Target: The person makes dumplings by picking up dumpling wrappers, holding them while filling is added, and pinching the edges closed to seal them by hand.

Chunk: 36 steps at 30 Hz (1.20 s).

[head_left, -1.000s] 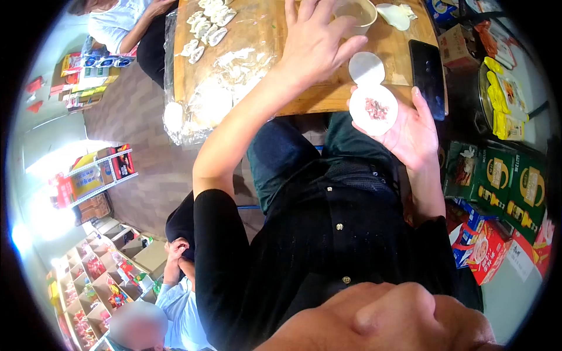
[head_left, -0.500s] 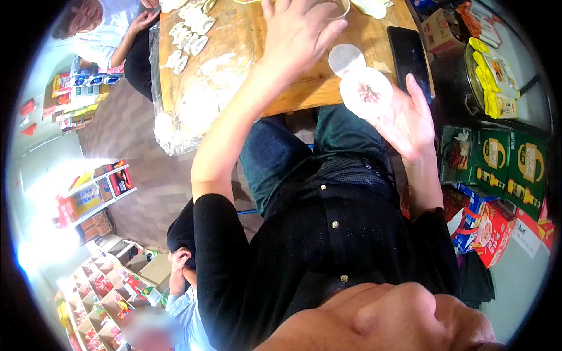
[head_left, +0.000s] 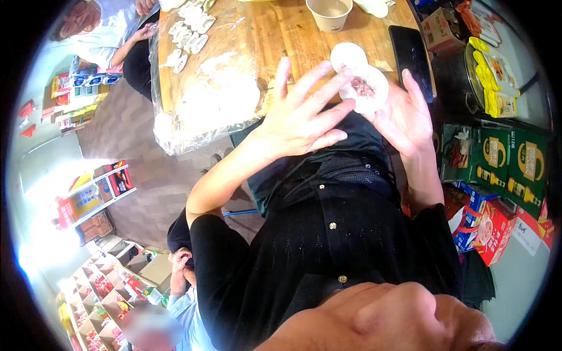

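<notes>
A round dumpling wrapper [head_left: 379,93] with a small heap of pinkish meat filling [head_left: 364,89] rests on the fingers of my right hand [head_left: 404,120], palm up, thumb raised. My left hand [head_left: 295,120] has its back to me and its fingers spread. Its fingertips reach the left side of that wrapper; whether they touch it I cannot tell. Just beyond, a second white wrapper [head_left: 349,55] lies by the table edge. Farther away on the wooden table [head_left: 275,35] stands a light-coloured bowl [head_left: 329,14].
Shaped dumplings [head_left: 190,32] sit at the table's far left, near floury plastic film [head_left: 175,137]. A black phone [head_left: 410,61] lies at the right edge. One person [head_left: 102,35] sits at the far left; another's blue sleeve [head_left: 199,322] shows lower left. Green boxes [head_left: 497,164] stand right.
My left hand has come back from the bowl, down to the wrapper's left side, and the bowl now shows fully. My right hand, with wrapper and filling, has moved only slightly.
</notes>
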Each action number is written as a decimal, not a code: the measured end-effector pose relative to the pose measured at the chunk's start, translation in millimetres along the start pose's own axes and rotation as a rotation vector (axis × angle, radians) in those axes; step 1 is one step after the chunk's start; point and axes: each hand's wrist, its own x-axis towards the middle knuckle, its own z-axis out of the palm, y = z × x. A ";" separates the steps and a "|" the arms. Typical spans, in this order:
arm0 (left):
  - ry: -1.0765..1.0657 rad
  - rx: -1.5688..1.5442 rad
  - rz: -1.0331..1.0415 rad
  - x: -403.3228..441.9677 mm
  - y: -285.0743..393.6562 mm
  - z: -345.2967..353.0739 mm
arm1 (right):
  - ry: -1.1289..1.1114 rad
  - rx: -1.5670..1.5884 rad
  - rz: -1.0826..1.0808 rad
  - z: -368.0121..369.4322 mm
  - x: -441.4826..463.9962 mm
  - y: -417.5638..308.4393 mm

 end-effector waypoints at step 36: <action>0.239 0.086 0.232 9.8 16.5 10.5 | -0.006 -0.155 0.060 -0.7 -2.4 13.5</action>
